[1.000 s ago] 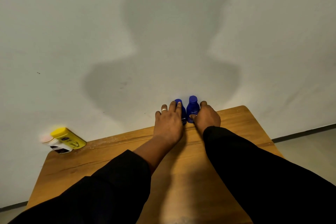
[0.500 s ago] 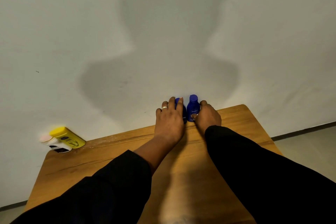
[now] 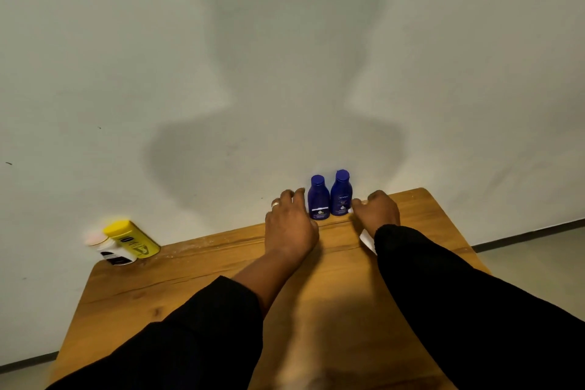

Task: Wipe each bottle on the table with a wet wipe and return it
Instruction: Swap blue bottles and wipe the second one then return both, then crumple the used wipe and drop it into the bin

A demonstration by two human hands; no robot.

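Two dark blue bottles stand upright side by side at the back of the wooden table (image 3: 196, 266), against the wall: the left blue bottle (image 3: 318, 199) and the right blue bottle (image 3: 341, 195). My left hand (image 3: 289, 225) lies just left of the left bottle with relaxed fingers, holding nothing. My right hand (image 3: 378, 210) sits just right of the right bottle, its fingers curled over a white wet wipe (image 3: 367, 239) that sticks out under the wrist. Whether either hand touches a bottle is unclear.
A yellow bottle (image 3: 133, 239) and a white bottle with a pink cap (image 3: 110, 250) stand at the table's back left corner. The wall rises directly behind the table. Grey floor shows to the right of the table.
Both hands have drawn apart and back from the two blue bottles, which now stand uncovered. The bottles have stayed in place against the wall.
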